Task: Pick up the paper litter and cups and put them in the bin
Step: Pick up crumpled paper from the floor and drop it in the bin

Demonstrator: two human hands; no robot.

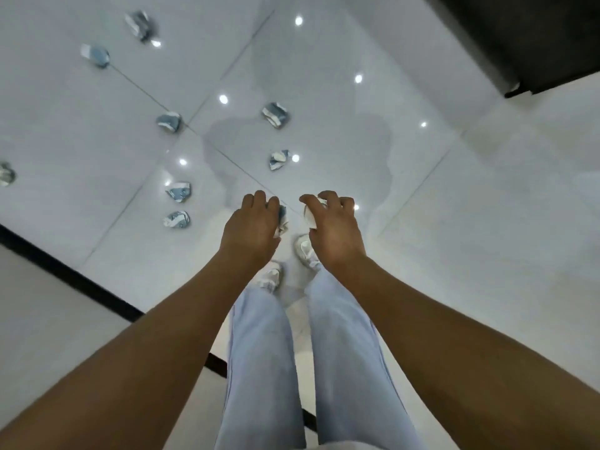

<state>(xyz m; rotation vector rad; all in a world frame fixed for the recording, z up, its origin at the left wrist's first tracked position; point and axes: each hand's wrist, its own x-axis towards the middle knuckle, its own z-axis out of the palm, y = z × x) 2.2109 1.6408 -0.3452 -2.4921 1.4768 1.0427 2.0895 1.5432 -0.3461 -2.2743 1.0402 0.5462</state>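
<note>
Both my arms reach forward and down over a glossy white tiled floor. My left hand (251, 224) grips a crumpled blue-and-white paper piece (281, 219), mostly hidden under the fingers. My right hand (331, 222) holds a crumpled white paper piece (310, 216) between thumb and fingers. Several more crumpled blue-and-white pieces lie on the floor ahead: one (279, 159) just beyond my hands, one (275, 114) farther on, two at the left (178, 191) (177, 219), and others farther left and back (168, 122) (95, 55) (140, 25). No bin is in view.
My legs in light blue trousers and white shoes (305, 248) stand right below the hands. A dark cabinet or furniture block (526, 37) fills the top right corner. A black strip (65, 271) runs along the floor at the left. Another piece (6, 173) lies at the left edge.
</note>
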